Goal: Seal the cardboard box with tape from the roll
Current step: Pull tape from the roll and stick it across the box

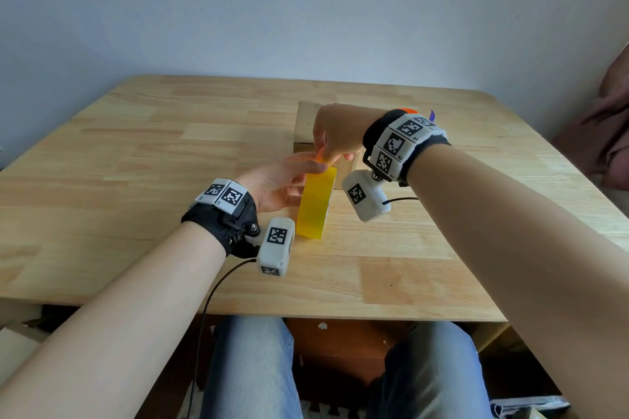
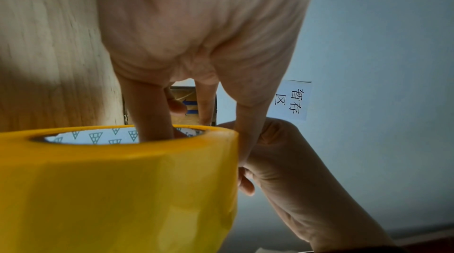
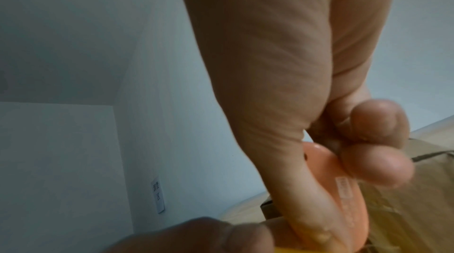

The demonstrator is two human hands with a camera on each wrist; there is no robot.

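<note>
Cardboard box (image 1: 308, 126) sits behind the upright yellow tape roll (image 1: 315, 206); left hand (image 1: 277, 185) grips the roll, right hand (image 1: 335, 133) clutches an orange cutter (image 3: 349, 195) atop it.

The right hand (image 1: 335, 133) covers much of the cardboard box (image 1: 304, 127) — only its left part shows in the head view. An orange object (image 3: 415, 195) in that hand is blurred; its printed label is unreadable. The tape roll (image 2: 117, 189) is cut off by the left wrist picture's bottom edge — its loose end can't be made out.
</note>
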